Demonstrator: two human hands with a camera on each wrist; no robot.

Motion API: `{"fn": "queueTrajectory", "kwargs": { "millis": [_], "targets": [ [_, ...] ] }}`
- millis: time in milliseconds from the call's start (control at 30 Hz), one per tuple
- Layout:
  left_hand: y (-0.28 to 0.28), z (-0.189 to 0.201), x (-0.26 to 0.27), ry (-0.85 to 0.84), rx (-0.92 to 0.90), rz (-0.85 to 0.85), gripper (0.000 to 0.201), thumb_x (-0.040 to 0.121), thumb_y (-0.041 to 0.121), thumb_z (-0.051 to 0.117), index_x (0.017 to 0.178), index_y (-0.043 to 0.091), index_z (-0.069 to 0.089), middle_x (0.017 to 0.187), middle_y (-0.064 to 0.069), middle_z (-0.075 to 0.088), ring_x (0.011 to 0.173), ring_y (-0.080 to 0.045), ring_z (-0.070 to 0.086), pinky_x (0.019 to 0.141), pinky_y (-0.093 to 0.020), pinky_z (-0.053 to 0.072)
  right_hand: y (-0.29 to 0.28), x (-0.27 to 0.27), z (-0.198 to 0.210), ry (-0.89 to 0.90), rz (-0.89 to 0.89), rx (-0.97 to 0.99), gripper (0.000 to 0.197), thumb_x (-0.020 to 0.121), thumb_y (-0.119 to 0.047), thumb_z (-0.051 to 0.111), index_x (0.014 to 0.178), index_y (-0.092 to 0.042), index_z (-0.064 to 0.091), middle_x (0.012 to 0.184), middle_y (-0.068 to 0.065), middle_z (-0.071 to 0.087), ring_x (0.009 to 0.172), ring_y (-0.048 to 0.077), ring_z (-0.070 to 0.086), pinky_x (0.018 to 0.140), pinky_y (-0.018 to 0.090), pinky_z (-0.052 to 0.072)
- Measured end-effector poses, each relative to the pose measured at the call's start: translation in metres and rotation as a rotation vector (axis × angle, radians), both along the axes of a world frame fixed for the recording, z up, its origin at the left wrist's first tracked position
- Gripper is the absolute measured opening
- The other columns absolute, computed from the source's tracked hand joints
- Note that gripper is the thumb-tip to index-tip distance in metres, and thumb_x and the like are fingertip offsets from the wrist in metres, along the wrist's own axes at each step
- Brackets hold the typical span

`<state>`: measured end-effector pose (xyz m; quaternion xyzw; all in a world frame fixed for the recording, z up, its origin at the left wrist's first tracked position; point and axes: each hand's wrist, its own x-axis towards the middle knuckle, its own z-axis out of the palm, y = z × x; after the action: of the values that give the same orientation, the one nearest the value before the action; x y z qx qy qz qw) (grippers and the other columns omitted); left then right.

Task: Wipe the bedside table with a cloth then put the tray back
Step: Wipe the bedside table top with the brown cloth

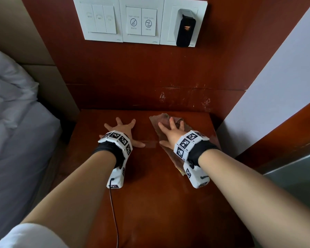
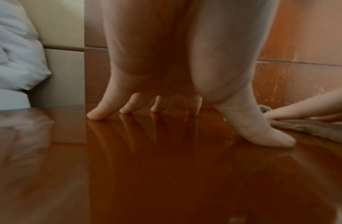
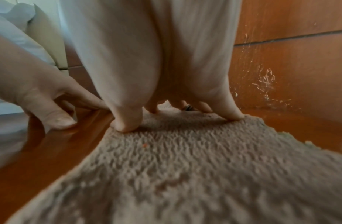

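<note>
Fingers (image 3: 126, 124) of the right hand (image 1: 172, 134) lie spread and straight, pressing flat on the cloth (image 1: 166, 128), grasping nothing. This brownish, nubby cloth (image 3: 185, 166) lies flat on the right rear part of the desk (image 1: 150, 185), its far edge near the wooden wall panel (image 1: 150, 77). Just beside it, the left hand (image 1: 122, 131) is also released: its fingers (image 2: 97, 115) are splayed wide, the tips propped on the bare glossy wood, the thumb (image 2: 262, 136) reaching toward the cloth (image 2: 310, 128) and close to the right thumb. No tray shows in any view. Both wrists wear white bands with black square markers, and a thin black cable (image 1: 113, 203) trails back from the left one across the desk. Left of the desk stands a bed with white bedding (image 1: 13, 104). On the panel above hang 3 white switch plates (image 1: 140, 20), the rightmost holding a black card slot (image 1: 185, 29).
</note>
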<state>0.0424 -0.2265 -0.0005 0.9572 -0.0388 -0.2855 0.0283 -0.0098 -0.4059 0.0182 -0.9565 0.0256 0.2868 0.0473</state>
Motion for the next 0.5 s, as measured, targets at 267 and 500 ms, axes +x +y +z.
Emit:
{"fn": "queueTrajectory", "kwargs": {
  "millis": [267,500],
  "targets": [
    [-0.001,0.004,-0.002,0.003,-0.018,0.011,0.117,0.061,0.07,0.069,0.148,0.045,-0.005,0.157,-0.015,-0.016,0.141,-0.052,-0.004,0.111,-0.068,0.011,0.008,0.016,-0.004,-0.04,-0.064,0.032,0.066,0.097,-0.046,0.04,0.15,-0.039,0.003,0.158,0.007,-0.022,0.141,0.046,-0.019,0.111,0.069,0.009],
    [-0.002,0.007,-0.002,0.003,-0.027,0.032,0.114,0.064,0.067,0.07,0.148,0.046,-0.004,0.158,-0.011,-0.016,0.14,-0.053,-0.01,0.11,-0.068,0.014,0.014,0.001,-0.002,-0.043,-0.132,0.045,0.064,0.098,-0.047,0.038,0.15,-0.039,0.001,0.158,0.003,-0.022,0.143,0.04,-0.02,0.109,0.069,0.005]
  ]
}}
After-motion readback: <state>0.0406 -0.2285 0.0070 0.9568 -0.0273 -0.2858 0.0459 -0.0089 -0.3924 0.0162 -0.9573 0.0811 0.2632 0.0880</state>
